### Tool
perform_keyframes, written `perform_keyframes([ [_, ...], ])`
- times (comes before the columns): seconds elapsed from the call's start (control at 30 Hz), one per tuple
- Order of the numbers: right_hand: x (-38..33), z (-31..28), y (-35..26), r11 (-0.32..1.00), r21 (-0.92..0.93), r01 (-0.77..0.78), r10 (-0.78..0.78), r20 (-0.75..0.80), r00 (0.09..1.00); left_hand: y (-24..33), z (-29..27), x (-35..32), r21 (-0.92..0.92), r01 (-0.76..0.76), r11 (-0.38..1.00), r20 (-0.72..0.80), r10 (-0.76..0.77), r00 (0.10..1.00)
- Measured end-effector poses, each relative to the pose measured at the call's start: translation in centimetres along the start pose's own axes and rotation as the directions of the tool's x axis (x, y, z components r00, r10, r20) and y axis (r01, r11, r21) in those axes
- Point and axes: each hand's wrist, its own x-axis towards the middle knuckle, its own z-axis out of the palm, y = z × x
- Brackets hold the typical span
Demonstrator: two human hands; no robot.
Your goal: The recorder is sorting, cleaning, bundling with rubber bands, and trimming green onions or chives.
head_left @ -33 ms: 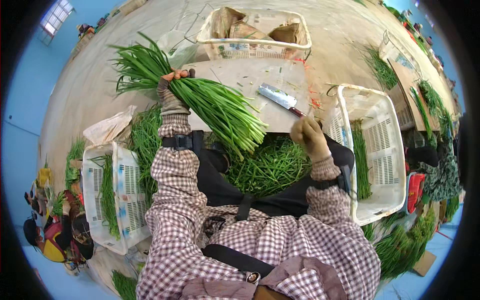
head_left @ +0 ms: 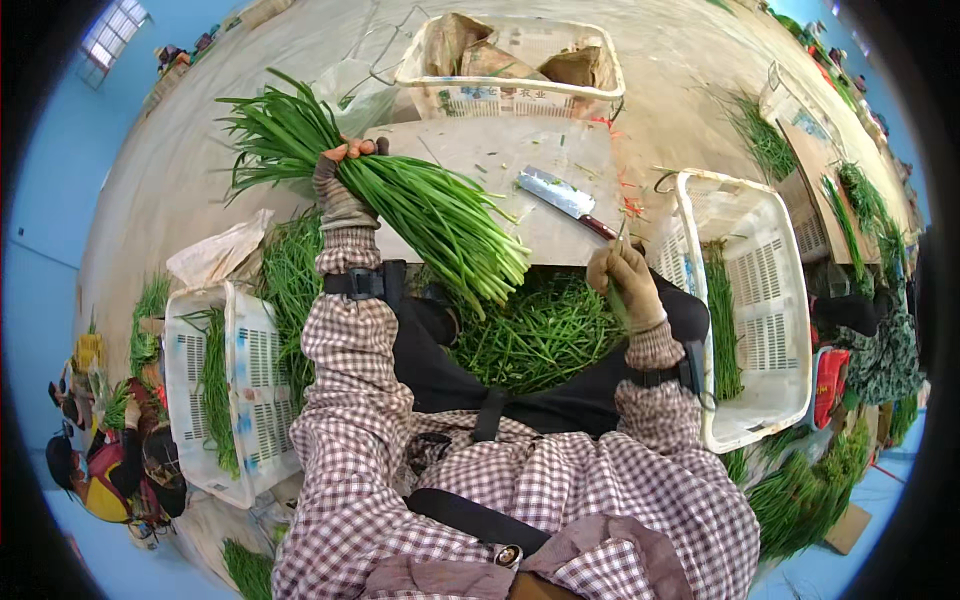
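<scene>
The left hand (head_left: 343,178) is closed round a thick bundle (head_left: 400,205) of long green stalks, gripping it near the middle; the leafy tips fan out beyond the hand to the far left, and the cut ends hang over the near edge of the board (head_left: 500,165). The right hand (head_left: 622,278), gloved, sits at the board's near right corner, its fingers pinched on a few thin stalks; how tightly it holds them I cannot tell.

Below the board, in the person's lap, lies a loose heap (head_left: 530,335) of the same greens. A knife (head_left: 565,200) with a broad blade and dark red handle rests on the board's right half, its handle end just beside the right hand.

Judging from the grip, the bundle is heavy at both ends and held by one hand only, so outer stalks could slide out and drop into the heap. The knife lies close enough to the right hand that a careless reach could catch the blade.

Beyond the board stands a white crate (head_left: 510,95) holding brown paper bags, a printed blue and white strip along its near wall. Right of the board is a white slotted basket (head_left: 770,300) with a few stalks; left of it, another white basket (head_left: 235,400).
</scene>
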Motion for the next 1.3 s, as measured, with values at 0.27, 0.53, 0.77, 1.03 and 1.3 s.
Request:
perform_keyframes([
  [0.27,3.3,10.8,1.4,0.271,-0.96,0.077,-0.428,-0.049,0.902,-1.6,0.1,0.2,0.114,-0.042,0.993,-0.038,0.046,0.998],
  [0.53,-2.0,3.1,0.9,0.919,-0.232,-0.319,0.368,0.212,0.905,1.1,-3.0,0.8,0.139,-0.078,0.987,-0.067,0.088,0.994],
  [0.77,2.8,9.5,1.7,0.135,-0.961,0.24,-0.323,0.187,0.928,-0.1,-1.3,0.6,0.208,-0.064,0.976,-0.176,0.102,0.979],
  [1.03,1.3,4.8,3.1,0.903,-0.424,0.064,-0.182,-0.244,0.953,1.7,-4.9,1.8,0.348,0.088,0.933,-0.462,0.089,0.883],
  [1.3,0.0,1.1,5.9,0.868,-0.451,-0.208,-0.005,-0.426,0.905,2.4,-12.3,-0.2,0.27,0.06,0.961,-0.775,0.18,0.606],
])
